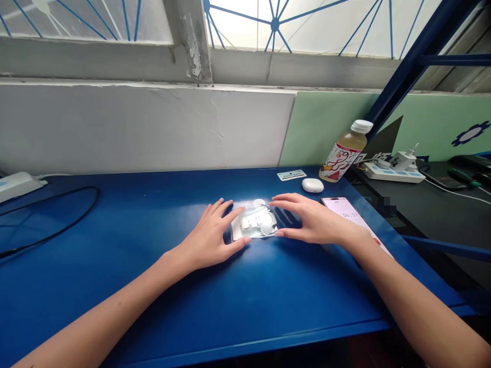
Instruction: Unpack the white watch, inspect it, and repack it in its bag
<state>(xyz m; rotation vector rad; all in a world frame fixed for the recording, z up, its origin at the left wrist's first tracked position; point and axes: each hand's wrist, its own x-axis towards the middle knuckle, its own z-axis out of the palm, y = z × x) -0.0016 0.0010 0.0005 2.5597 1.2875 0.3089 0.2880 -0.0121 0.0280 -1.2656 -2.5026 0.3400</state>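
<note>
A small clear plastic bag (pixel 253 223) with white items inside lies flat on the blue table (pixel 184 317). The items look like a coiled white cable and a small white block, though glare blurs them. My left hand (pixel 215 232) is at the bag's left edge, fingers apart, with thumb and forefinger touching or just over it. From the right, my right hand (pixel 307 220) reaches to the bag's other edge, thumb and fingers spread. Neither hand is closed round the bag. A round white piece (pixel 259 203) shows at the bag's top edge.
Behind my right hand are a white earbud case (pixel 312 185), a card (pixel 291 175) and a tilted drink bottle (pixel 345 151). A lit phone (pixel 347 209) lies partly under my right forearm. At left runs a black cable (pixel 72 225); at right stands a power strip (pixel 395 171).
</note>
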